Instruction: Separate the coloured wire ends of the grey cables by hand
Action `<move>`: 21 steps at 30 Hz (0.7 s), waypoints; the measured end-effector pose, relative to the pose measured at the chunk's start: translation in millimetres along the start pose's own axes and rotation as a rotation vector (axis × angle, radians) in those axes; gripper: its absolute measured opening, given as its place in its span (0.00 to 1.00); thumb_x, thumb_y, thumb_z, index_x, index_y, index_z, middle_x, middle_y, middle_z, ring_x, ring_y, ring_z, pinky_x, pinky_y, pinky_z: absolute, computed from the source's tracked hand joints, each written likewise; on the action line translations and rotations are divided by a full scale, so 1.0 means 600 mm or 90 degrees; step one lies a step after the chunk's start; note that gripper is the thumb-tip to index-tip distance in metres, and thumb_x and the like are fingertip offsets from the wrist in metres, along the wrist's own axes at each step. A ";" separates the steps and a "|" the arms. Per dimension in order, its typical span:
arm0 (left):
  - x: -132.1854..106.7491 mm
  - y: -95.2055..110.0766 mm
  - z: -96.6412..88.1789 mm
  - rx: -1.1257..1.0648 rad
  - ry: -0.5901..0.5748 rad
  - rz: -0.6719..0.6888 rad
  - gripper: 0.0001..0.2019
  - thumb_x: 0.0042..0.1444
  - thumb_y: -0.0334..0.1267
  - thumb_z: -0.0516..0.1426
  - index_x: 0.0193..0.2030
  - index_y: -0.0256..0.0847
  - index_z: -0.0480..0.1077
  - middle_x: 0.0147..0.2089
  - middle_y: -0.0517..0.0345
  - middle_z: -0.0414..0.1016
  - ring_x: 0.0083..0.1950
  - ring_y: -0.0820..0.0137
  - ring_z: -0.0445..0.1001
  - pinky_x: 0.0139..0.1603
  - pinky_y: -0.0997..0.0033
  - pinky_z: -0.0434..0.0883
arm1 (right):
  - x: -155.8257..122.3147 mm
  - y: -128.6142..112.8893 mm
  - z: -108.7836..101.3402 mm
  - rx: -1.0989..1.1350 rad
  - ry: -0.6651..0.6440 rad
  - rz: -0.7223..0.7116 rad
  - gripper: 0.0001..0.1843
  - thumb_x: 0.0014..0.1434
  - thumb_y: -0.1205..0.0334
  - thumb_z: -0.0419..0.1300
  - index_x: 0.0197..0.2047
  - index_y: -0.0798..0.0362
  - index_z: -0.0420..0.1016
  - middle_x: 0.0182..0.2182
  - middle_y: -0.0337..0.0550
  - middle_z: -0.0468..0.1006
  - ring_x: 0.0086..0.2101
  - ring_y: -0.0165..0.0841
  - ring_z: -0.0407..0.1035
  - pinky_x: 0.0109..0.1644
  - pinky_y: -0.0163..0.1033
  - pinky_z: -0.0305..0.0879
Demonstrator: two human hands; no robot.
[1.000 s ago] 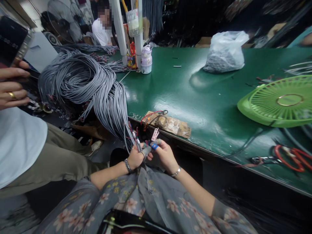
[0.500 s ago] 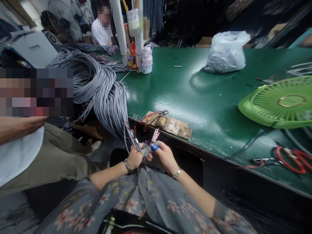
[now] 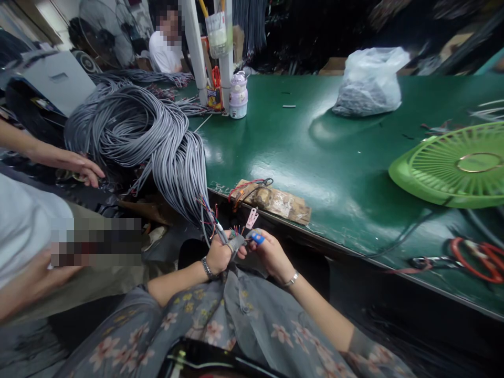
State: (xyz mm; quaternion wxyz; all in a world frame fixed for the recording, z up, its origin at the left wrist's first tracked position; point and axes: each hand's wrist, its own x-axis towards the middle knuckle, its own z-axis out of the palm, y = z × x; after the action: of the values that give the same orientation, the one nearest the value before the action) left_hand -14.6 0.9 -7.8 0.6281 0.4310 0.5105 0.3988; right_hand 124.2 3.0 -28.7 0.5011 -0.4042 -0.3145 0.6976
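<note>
My left hand (image 3: 219, 255) is closed around a grey cable (image 3: 222, 235), with thin coloured wires (image 3: 238, 230) fanning out above its grip. Grey wrapping covers part of its thumb or finger. Close beside it, my right hand (image 3: 273, 255) pinches thin wire ends at the fingertips; a blue finger cover (image 3: 258, 238) is on one digit. A pink clip (image 3: 252, 218) stands just beyond the fingers, by the table edge. The big bundle of grey cables (image 3: 179, 168) hangs over the table edge at left, with bare coloured wire ends near my left hand.
On the green table (image 3: 283, 147) lie a worn wooden block (image 3: 275, 202), a green fan (image 3: 460, 163), red-handled pliers (image 3: 472, 260), a plastic bag (image 3: 370, 84) and a lilac bottle (image 3: 238, 97). A co-worker's hand (image 3: 81, 164) reaches in at left; another person (image 3: 165, 52) sits behind.
My right hand has drawn slightly rightward from my left, and more wire ends show between them. The co-worker's one hand now extends toward the cable bundle, while the other is lower.
</note>
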 end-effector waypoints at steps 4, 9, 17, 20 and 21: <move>-0.002 0.001 -0.005 0.056 -0.030 0.014 0.24 0.44 0.59 0.62 0.24 0.36 0.69 0.20 0.53 0.74 0.19 0.72 0.71 0.22 0.75 0.68 | 0.003 -0.002 0.004 -0.035 -0.010 -0.010 0.24 0.40 0.43 0.71 0.28 0.55 0.70 0.22 0.37 0.68 0.23 0.25 0.58 0.29 0.34 0.56; -0.006 0.007 -0.001 0.085 -0.036 0.007 0.24 0.41 0.59 0.64 0.22 0.37 0.67 0.19 0.55 0.72 0.18 0.72 0.70 0.22 0.75 0.70 | -0.005 -0.012 0.021 -0.036 -0.080 -0.005 0.21 0.45 0.47 0.69 0.27 0.53 0.66 0.17 0.35 0.68 0.19 0.28 0.61 0.27 0.37 0.60; -0.006 0.011 -0.001 0.085 -0.020 0.030 0.24 0.46 0.59 0.60 0.21 0.36 0.69 0.19 0.53 0.73 0.20 0.73 0.71 0.23 0.76 0.67 | -0.009 -0.012 0.020 -0.038 0.016 -0.016 0.18 0.41 0.50 0.70 0.25 0.54 0.70 0.18 0.36 0.68 0.20 0.26 0.59 0.25 0.34 0.57; -0.004 0.004 -0.003 0.058 -0.012 0.032 0.24 0.48 0.59 0.59 0.22 0.36 0.69 0.20 0.52 0.73 0.20 0.72 0.71 0.23 0.75 0.68 | -0.008 -0.009 0.021 0.000 0.022 -0.011 0.18 0.41 0.51 0.70 0.25 0.55 0.70 0.18 0.36 0.67 0.20 0.25 0.57 0.25 0.34 0.55; -0.003 0.002 -0.003 0.047 -0.009 0.029 0.24 0.48 0.59 0.59 0.22 0.36 0.69 0.20 0.52 0.73 0.20 0.72 0.71 0.23 0.75 0.68 | -0.008 -0.009 0.022 0.021 0.010 -0.003 0.18 0.41 0.51 0.70 0.25 0.54 0.70 0.18 0.36 0.66 0.20 0.26 0.57 0.25 0.34 0.55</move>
State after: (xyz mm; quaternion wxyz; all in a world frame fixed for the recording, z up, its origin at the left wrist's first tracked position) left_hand -16.7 0.0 -6.2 0.6061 0.4684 0.5106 0.3907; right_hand 115.9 -0.5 -16.9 0.5120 -0.4007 -0.2996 0.6983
